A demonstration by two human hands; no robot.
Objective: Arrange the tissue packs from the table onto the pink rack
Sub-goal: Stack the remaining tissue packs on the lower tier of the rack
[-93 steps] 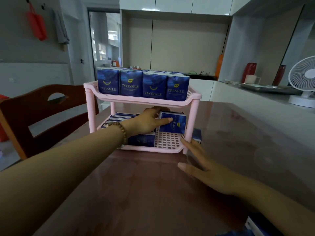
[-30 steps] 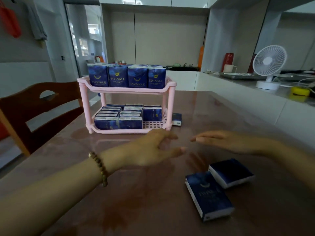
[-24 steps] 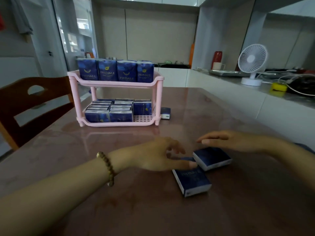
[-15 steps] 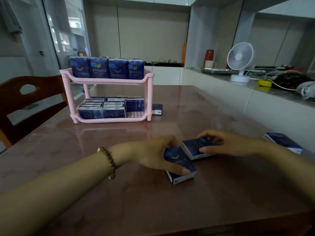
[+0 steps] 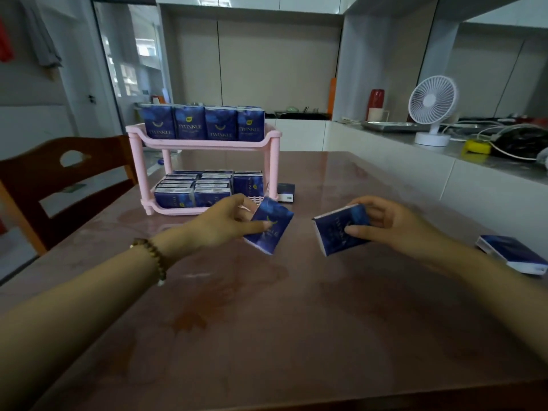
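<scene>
Much of the room behind is dim and soft: the doorway on the left, the clutter of cables on the counter at right, and the far rows of packs on the rack's lower shelf cannot be counted. The print on both held packs is blurred, and the elbows run out of frame.

The table is a glossy reddish-brown slab, with a wooden chair at its left edge and a white fan on the counter.

The pink rack stands at the far left of the table. Four packs stand upright across the front of its top shelf; the lower shelf holds flat-stacked packs on the left and one upright pack, with bare grid at its right front. A small pack lies on the table just beside the rack's right leg (possibly touching it).

The left hand pinches a tilted pack clear of the table, in front of the rack. The right hand grips another pack between thumb and fingers. One more spare pack lies flat near the right edge.
</scene>
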